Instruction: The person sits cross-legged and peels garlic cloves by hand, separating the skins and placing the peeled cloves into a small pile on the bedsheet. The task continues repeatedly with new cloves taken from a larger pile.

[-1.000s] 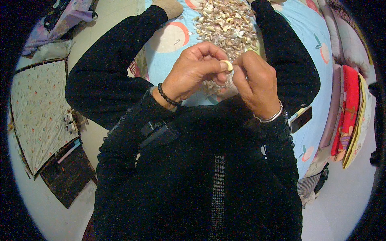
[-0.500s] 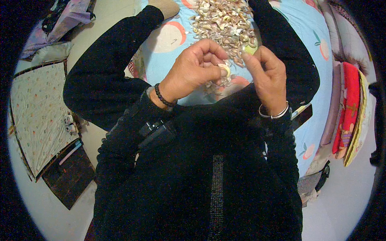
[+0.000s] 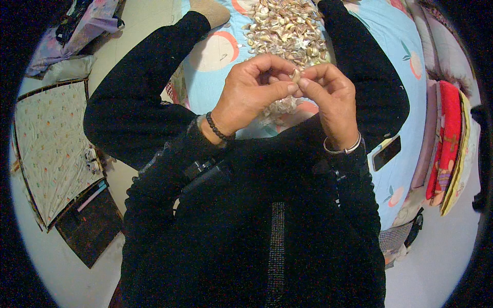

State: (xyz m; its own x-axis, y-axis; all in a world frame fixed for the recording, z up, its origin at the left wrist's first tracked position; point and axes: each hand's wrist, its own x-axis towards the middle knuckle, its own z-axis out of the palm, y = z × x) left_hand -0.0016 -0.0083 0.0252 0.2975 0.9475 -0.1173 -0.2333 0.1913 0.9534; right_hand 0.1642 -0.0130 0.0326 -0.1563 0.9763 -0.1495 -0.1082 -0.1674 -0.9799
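My left hand and my right hand meet in front of my chest and pinch one small pale garlic clove between thumbs and fingertips. A dark bead bracelet circles my left wrist and a silver bangle my right. Just beyond the hands lies a heap of pale garlic cloves and skins on a light blue cloth printed with peaches. Some loose skins show under my hands.
A black phone rests on the cloth at the right. Folded red and yellow fabrics are stacked at the far right. On the floor at the left lie a patterned mat and a dark flat case. A socked foot reaches onto the cloth.
Both hands have shifted slightly up and together; the fingers have turned the clove, which now shows less between the fingertips.
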